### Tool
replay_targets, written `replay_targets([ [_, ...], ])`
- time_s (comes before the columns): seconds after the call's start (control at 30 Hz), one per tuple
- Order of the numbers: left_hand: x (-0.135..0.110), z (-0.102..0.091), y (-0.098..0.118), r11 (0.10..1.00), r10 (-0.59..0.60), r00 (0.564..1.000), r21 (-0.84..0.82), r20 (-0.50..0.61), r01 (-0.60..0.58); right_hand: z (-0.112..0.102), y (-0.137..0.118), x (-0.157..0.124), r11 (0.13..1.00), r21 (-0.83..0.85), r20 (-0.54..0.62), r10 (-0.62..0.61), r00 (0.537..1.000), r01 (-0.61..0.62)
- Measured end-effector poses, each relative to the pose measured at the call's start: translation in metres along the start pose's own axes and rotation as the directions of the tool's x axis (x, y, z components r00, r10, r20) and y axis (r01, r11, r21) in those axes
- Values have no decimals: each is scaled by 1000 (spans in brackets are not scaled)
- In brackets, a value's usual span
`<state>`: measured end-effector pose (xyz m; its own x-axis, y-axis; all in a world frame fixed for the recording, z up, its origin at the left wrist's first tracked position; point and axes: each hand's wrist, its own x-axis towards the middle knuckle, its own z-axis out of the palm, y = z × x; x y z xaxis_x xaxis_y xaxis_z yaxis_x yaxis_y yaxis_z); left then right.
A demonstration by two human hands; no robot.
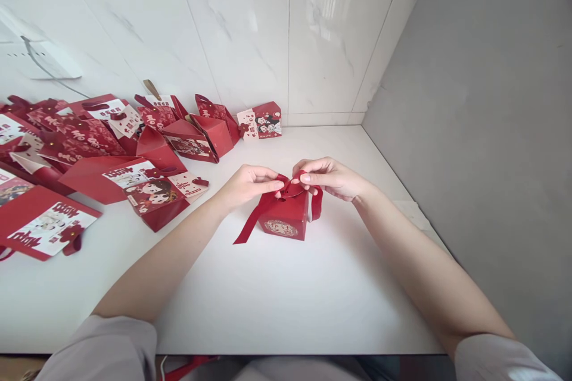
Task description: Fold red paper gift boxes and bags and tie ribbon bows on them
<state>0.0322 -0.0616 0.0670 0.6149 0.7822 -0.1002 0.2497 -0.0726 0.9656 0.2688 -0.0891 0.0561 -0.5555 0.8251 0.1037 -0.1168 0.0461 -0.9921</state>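
A small red gift box [286,214] with a pale round emblem on its front stands upright on the white table in front of me. A red ribbon [250,223] runs over its top, one tail hanging at the left and another at the right. My left hand [254,184] pinches the ribbon at the top left of the box. At the top right, my right hand [328,178] has the ribbon between thumb and fingers. The two hands are close together above the lid, and the fingers partly hide the ribbon's crossing.
Many red printed gift boxes [83,137] are heaped along the left and back of the table [268,303]. One red box [268,120] stands alone against the tiled wall. A grey wall [487,89] bounds the right side. A socket plate [49,59] with a cable is at the upper left.
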Motion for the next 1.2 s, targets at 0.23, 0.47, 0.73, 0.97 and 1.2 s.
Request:
replay_targets([
  [0.23, -1, -5, 2, 998, -39, 995, 44, 87, 35, 6, -3, -2, 993, -54, 64, 113, 992, -109],
  [0.47, -1, -4, 1, 995, 10, 991, 98, 132, -24, 9, -1, -2, 988, -80, 91, 141, 986, -134],
  [0.73, 2, -11, -2, 999, -18, 998, -44, 56, 21, -9, 1, -7, 970, -116, 317, 240, 918, -214],
  [0.97, 1, -11, -2, 994, 90, 995, -62, -39, -92, -30, -6, -13, 930, -242, 291, 342, 894, -277],
  [1.2, 5, -5, -8, 994, 52, 997, -99, 53, -47, -17, -23, -13, 860, -433, 190, 381, 905, -271],
])
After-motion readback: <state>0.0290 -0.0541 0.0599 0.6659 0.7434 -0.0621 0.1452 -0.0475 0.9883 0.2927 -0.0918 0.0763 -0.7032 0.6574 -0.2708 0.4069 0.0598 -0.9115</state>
